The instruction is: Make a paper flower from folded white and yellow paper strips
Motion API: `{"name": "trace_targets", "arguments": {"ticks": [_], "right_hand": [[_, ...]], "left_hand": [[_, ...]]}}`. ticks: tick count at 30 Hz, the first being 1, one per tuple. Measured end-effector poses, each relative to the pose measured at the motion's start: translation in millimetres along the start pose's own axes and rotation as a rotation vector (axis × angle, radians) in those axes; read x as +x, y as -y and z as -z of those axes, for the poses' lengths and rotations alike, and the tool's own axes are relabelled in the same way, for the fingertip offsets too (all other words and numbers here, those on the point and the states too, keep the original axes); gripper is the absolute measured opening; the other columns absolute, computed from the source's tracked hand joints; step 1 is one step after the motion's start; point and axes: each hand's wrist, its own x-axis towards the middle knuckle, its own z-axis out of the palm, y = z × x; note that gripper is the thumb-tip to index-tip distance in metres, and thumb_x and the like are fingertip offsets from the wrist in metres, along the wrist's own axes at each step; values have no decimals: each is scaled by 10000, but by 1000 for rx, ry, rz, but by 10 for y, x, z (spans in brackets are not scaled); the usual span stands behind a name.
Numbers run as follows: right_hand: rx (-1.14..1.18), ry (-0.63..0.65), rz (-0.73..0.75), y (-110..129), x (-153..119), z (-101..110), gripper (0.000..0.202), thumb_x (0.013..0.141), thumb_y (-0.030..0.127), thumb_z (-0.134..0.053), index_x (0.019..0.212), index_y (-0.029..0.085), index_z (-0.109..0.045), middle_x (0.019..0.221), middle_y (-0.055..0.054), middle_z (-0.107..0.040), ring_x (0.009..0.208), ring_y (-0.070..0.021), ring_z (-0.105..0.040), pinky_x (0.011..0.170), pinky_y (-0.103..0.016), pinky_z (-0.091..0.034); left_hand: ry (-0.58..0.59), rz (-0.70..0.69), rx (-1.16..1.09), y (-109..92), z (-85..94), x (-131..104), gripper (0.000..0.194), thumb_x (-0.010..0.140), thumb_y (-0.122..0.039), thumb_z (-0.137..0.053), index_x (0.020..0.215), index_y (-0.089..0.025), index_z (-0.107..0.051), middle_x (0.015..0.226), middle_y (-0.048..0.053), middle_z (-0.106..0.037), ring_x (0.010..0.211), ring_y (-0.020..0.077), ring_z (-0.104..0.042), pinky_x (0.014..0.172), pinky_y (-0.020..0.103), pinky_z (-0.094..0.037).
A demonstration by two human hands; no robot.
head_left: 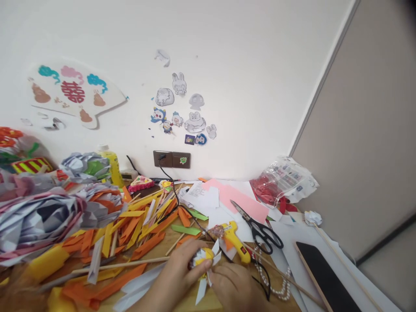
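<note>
My left hand [182,271] is closed round a small folded-paper flower [203,257], yellow and white, with white paper petals sticking out on its right side. Fingers of my right hand [235,284] are pinched together at a white folded paper strip [209,277] beside the flower; the fingertips are partly hidden. A thin wooden stick [123,264] runs leftward from my left hand, but I cannot tell whether it joins the flower. Just beyond my right hand lies a yellow glue gun [236,242] with its dark cord. Another white folded strip [201,291] hangs below the flower.
Orange and yellow folded paper strips [130,232] cover the table's left side, with large paper flowers [42,221] behind. Black-handled scissors [260,229], a bead string [281,290] and a phone [325,275] lie to the right. A plastic bag [286,180] sits against the wall.
</note>
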Motion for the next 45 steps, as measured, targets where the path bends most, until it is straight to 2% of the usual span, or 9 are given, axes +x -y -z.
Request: {"name": "trace_targets", "arguments": {"ticks": [4, 9, 12, 17, 22, 30, 34, 40, 45], "right_hand": [[70, 38, -68, -12, -38, 25, 208, 888, 115, -327, 909, 138, -533, 687, -50, -643, 618, -135, -599, 579, -228, -499], [256, 23, -442, -18, -82, 23, 161, 890, 233, -393, 809, 187, -524, 648, -8, -620, 581, -123, -596, 535, -204, -474], [406, 27, -600, -17, -82, 48, 140, 889, 240, -391, 850, 193, -517, 688, -8, -625, 582, -109, -605, 540, -188, -479], [340, 115, -344, -17, -47, 49, 222, 842, 390, -480, 939, 191, -496, 731, -28, -647, 615, -147, -613, 566, -245, -486], [165, 144, -74, -15, 13, 42, 141, 845, 116, -420, 953, 147, -505, 638, -41, -625, 542, -151, -580, 483, -252, -444], [175, 165, 65, -50, 44, 109, 139, 841, 75, -411, 883, 140, -526, 516, -12, -569, 441, -131, -496, 392, -244, -375], [233, 110, -56, -50, -6, 78, 155, 862, 107, -390, 940, 168, -510, 550, -16, -581, 465, -134, -516, 408, -236, -408], [385, 0, -363, -6, -40, 70, 110, 889, 172, -383, 908, 206, -485, 652, -18, -612, 561, -116, -585, 520, -198, -489], [314, -51, -388, -15, -18, 79, 119, 880, 310, -438, 897, 196, -467, 674, -17, -641, 604, -130, -618, 569, -213, -502]], "left_hand": [[-18, 13, 11, 27, -4, -13, 240, 808, -362, -497, 949, -205, -611, 902, 58, -639, 844, 198, -576, 767, 285, -454], [71, -145, -28, 102, -7, -72, 458, 757, -396, -566, 1188, -261, -495, 1133, 88, -528, 983, 211, -538, 817, 287, -460], [39, -132, -36, 140, -22, -89, 350, 785, -366, -539, 1120, -264, -543, 1118, 79, -530, 960, 192, -546, 797, 264, -467], [-142, -54, -68, 156, -80, -82, 282, 808, -371, -503, 1029, -219, -591, 963, 76, -583, 922, 200, -539, 807, 299, -454], [-107, -34, -100, 171, -168, -111, 284, 802, -378, -519, 1028, -224, -597, 892, 62, -593, 842, 179, -556, 747, 273, -468], [-114, 0, -102, 160, -182, -111, 248, 805, -386, -522, 969, -226, -616, 907, 50, -628, 852, 174, -572, 764, 256, -461], [-72, 26, -89, 154, -130, -91, 286, 832, -413, -464, 988, -226, -612, 943, 66, -611, 895, 184, -562, 796, 275, -457], [35, -236, -45, 261, -13, -133, 508, 763, -484, -539, 1219, -272, -466, 1234, 104, -463, 1087, 237, -484, 898, 329, -425], [-68, -107, -12, 279, -81, -211, 500, 778, -367, -551, 1241, -243, -411, 1181, 98, -548, 1060, 220, -529, 888, 303, -438]]}}
